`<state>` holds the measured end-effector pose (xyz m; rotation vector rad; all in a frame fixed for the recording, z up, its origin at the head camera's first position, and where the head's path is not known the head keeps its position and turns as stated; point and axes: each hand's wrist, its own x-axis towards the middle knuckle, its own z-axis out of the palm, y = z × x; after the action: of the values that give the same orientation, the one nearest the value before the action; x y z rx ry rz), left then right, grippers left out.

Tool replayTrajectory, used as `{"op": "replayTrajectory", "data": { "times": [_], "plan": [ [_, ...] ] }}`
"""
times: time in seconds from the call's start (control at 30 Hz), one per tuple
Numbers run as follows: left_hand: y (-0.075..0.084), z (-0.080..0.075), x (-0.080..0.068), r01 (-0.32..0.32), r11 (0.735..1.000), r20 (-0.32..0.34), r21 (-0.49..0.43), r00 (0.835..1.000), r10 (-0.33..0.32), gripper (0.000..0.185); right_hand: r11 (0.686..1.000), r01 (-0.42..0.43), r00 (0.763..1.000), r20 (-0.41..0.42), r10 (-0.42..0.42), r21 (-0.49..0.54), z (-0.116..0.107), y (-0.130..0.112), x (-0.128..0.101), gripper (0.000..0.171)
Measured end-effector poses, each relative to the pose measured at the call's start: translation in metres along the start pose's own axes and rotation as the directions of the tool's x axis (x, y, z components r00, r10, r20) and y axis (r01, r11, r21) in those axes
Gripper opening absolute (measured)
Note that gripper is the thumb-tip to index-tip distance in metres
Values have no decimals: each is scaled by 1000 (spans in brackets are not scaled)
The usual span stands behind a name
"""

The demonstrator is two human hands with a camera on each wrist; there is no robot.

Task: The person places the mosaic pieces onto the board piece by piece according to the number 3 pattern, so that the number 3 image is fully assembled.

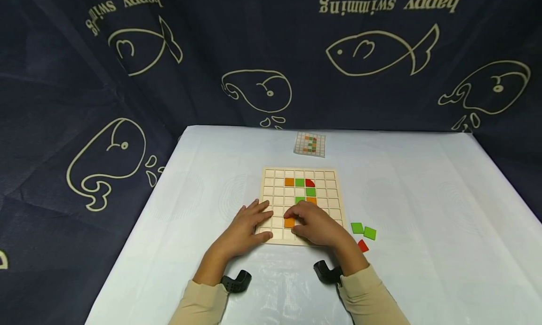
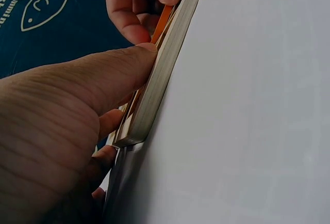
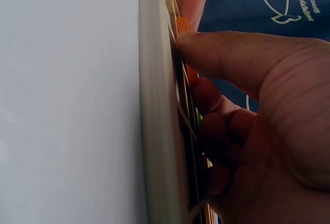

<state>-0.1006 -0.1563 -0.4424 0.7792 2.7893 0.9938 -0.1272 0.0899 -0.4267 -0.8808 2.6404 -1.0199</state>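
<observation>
Right then, the right hand (image 1: 315, 226) pinched an orange tile (image 1: 290, 222) against the near part of the wooden grid board (image 1: 271, 174), while the left hand (image 1: 250, 224) lay spread flat, fingers pressing the board's near-left corner.

Both forearms reach in from 6 o'clock, sleeves to the wrists. The left hand (image 1: 250, 226) lies flat, fingers straight and pointing toward 1 o'clock. The right hand (image 1: 315, 226) lies palm down, fingers bent, tips pressing down toward 10 o'clock.
</observation>
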Motion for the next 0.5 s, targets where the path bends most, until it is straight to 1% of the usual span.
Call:
{"op": "replayTrajectory", "data": {
  "times": [0.2, 0.5],
  "plan": [
    [-1, 0, 0, 11, 1000, 6, 13, 1000, -11, 55, 1000, 4, 1000, 0, -4, -1, 0, 0, 0, 31],
    [0, 0, 0, -5, 1000, 0, -5, 1000, 5, 54, 1000, -15, 1000, -5, 15, -6, 0, -1, 0, 28]
  ]
}}
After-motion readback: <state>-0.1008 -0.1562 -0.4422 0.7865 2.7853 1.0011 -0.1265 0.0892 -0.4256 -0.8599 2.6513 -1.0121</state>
